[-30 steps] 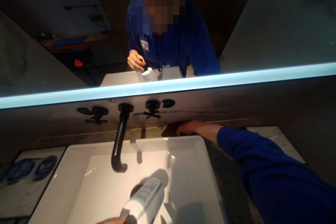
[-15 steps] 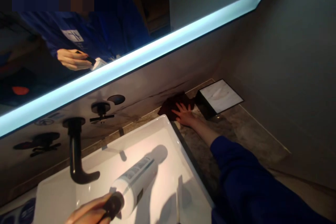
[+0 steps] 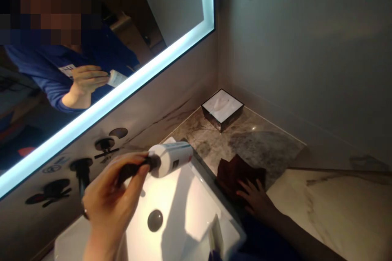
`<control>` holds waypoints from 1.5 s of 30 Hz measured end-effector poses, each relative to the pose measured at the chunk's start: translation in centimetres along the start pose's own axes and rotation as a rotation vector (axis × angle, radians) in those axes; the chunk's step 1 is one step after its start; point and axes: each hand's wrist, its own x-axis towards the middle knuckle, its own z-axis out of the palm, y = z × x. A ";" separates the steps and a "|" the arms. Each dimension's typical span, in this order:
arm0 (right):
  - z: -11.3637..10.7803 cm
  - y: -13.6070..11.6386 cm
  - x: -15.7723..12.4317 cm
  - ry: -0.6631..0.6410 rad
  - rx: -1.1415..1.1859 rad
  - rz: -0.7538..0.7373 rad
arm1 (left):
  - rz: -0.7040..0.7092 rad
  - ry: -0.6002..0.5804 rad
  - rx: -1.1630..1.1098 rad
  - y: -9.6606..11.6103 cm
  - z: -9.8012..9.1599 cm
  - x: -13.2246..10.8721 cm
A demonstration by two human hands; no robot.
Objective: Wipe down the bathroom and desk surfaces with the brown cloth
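My left hand [image 3: 112,197] grips a white pump bottle [image 3: 174,158] by its black pump head, holding it tilted on its side above the white sink [image 3: 180,208]. The bottle's base points right, over the sink's far corner. On the stone counter [image 3: 208,153] to the right, my right hand [image 3: 255,199] lies with spread fingers on a dark brown cloth [image 3: 234,171]. The cloth is bunched up beside the sink's right edge. Shadow covers part of that hand.
A black tissue box [image 3: 222,110] with a white top stands in the counter's back corner. Black wall taps [image 3: 105,147] and a spout [image 3: 82,171] sit left of my left hand. A lit mirror [image 3: 153,73] hangs above. Inside the sink is a dark drain [image 3: 155,220].
My right hand has drawn the cloth from beside the tissue box toward me along the counter. My left hand has lifted the bottle higher over the sink. The view has turned right.
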 end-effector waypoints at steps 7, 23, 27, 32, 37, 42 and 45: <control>-8.0 1.0 5.5 0.242 0.385 0.145 | -0.060 -0.388 0.089 -5.9 11.7 5.4; -19.1 10.4 24.3 0.709 0.872 0.266 | -0.235 -0.585 0.278 -11.3 20.8 5.5; -19.6 11.0 24.2 0.643 0.888 0.246 | -0.207 -0.602 0.275 -11.3 21.4 5.6; -20.0 11.4 24.0 0.613 0.872 0.210 | -0.194 -0.601 0.290 -11.3 21.5 5.6; -20.0 11.6 23.9 0.586 0.832 0.218 | -0.189 -0.580 0.295 -11.4 21.5 5.6; -20.7 11.6 24.1 0.580 0.820 0.210 | -0.192 -0.552 0.249 -11.3 21.8 5.2; -19.1 10.5 21.9 0.689 0.726 0.235 | -0.215 -0.507 0.208 -11.1 21.7 4.7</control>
